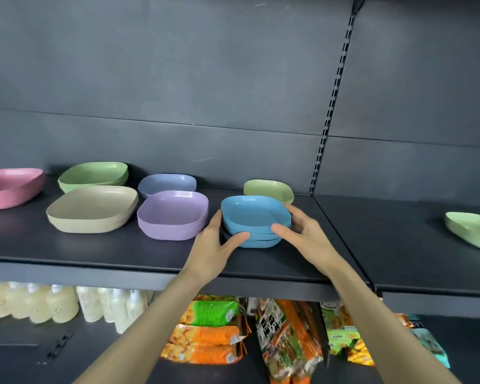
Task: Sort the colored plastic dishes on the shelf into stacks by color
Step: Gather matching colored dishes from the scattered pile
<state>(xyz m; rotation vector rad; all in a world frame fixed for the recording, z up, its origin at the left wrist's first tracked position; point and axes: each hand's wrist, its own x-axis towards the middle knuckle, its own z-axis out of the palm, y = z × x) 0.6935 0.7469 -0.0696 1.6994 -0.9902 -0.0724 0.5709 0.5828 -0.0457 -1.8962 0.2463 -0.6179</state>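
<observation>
Open shelf [94,250] along the front; purple stack [172,214] crowds the blue stack [254,217] on the left, green dish [268,189] just behind.

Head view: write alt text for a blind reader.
A left hand and a right hand grip a stack of blue dishes from either side on a dark shelf. A purple stack, a beige stack and a green stack sit to its left; snack packets lie below.

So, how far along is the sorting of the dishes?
Done: pink stack, green stack, beige stack, purple stack. In hand: left hand and right hand grip the blue stack. Left: the pale green dish behind it and the far green dish on the right shelf lie apart.
</observation>
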